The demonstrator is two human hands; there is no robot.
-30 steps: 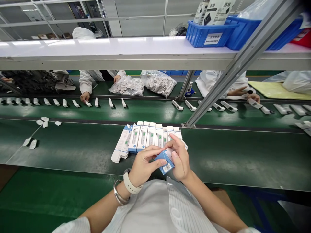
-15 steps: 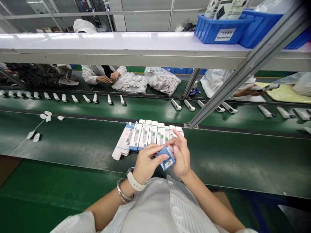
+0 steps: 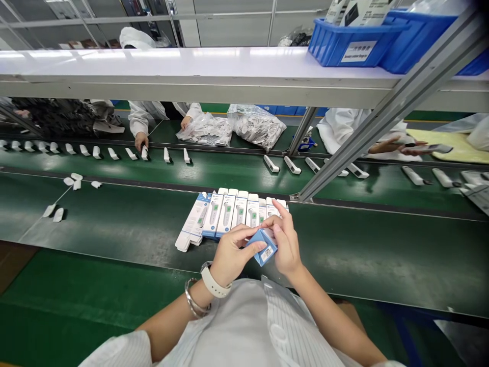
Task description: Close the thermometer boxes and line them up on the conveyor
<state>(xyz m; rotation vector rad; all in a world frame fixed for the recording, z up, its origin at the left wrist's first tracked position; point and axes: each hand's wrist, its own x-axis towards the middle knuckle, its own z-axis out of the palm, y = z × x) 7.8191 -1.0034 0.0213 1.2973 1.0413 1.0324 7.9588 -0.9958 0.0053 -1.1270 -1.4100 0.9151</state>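
Note:
Between my two hands is a small blue-and-white carton (image 3: pixel 264 251), its blue end with a printed code turned toward me. My left hand (image 3: pixel 235 252) grips it from the left, thumb across the blue end. On the other side my right hand (image 3: pixel 284 242) is closed on the carton's right side, its index finger pointing up. Just beyond my hands several thermometer boxes (image 3: pixel 227 211) stand side by side, printed with a white device and green display. At the row's left lie flattened cartons (image 3: pixel 193 224). My fingers hide part of the held carton.
A green belt (image 3: pixel 229 173) beyond carries several white handheld devices (image 3: pixel 271 163). Small white parts (image 3: pixel 58 214) lie at the left. A slanted metal post (image 3: pixel 362 122) rises at the right, below a shelf (image 3: pixel 171 63) with blue bins (image 3: pixel 355 43). Co-workers sit across.
My hands and the carton stay nearly in place, the carton tilting slightly. The devices on the belt have shifted left. Across, a co-worker's hand has reached down to a device on the belt.

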